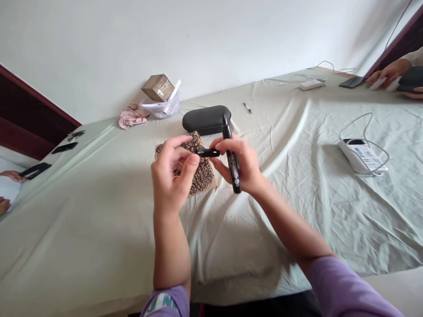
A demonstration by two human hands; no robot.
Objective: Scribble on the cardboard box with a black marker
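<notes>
My left hand (172, 176) pinches a small black marker cap (207, 152) between thumb and fingers. My right hand (239, 165) is closed round a black marker (231, 154), held nearly upright, its fingertips also touching the cap. Both hands hover above a brown cardboard piece (198, 169) covered in black scribbled loops, lying on the pale green cloth (99, 211). A dark grey oval case (206, 119) rests just behind the cardboard.
At the back left are a small cardboard box (157, 87), a plastic bag (161, 108) and a pink cloth (131, 116). A white device with cable (361, 156) lies at right. Other people's hands show at far right (390, 72) and far left (9, 176), with phones.
</notes>
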